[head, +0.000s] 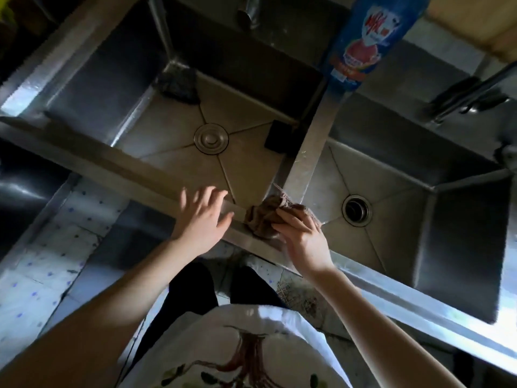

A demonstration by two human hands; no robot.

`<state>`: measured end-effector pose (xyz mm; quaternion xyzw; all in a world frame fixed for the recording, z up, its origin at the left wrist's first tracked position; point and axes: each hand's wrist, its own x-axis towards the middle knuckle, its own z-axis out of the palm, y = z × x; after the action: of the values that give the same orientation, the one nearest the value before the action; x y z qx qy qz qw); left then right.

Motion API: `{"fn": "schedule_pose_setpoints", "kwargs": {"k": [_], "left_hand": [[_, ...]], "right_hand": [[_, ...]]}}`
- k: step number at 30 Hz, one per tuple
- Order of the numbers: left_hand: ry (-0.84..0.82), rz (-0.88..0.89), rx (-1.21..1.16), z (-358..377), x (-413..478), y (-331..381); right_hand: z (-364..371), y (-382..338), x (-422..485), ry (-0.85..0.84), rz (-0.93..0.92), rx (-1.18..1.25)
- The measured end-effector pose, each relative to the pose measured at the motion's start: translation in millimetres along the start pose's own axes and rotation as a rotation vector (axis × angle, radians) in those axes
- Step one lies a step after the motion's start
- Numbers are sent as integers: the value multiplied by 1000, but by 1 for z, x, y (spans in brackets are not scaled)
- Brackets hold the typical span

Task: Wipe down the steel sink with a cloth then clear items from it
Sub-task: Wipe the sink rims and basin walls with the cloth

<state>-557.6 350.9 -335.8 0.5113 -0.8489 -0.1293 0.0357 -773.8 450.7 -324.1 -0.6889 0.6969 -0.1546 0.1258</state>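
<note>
A brown cloth (263,217) is bunched at the near end of the divider (310,147) of the steel sink (140,169), where the divider meets the front rim. It is gripped by the right hand (305,239), whose fingers are curled over its near right side, and it is pressed against the steel there. The left hand (202,217) is held open with fingers spread, left of the divider's near end over the front rim, just beside the cloth but not touching it. A black sponge (279,137) is set against the divider's left face in the left basin. A dark scouring pad (179,85) is lodged in that basin's far corner, well left of the divider. A blue bottle (361,40) is seen at the divider's far end. A covered drain (211,138) lies left of the divider, and an open drain (355,210) right of it.
</note>
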Motion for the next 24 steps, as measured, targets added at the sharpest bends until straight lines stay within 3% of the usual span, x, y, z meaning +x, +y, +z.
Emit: {"fn": "schedule_pose_setpoints", "kwargs": {"k": [11,24], "left_hand": [[-26,-62,7,2,3,13],[-35,-31,-3,-3,6,22]], "right_hand": [[-8,30,21,-12,-231,-61],[-11,52,59,86,-151,-48]]}}
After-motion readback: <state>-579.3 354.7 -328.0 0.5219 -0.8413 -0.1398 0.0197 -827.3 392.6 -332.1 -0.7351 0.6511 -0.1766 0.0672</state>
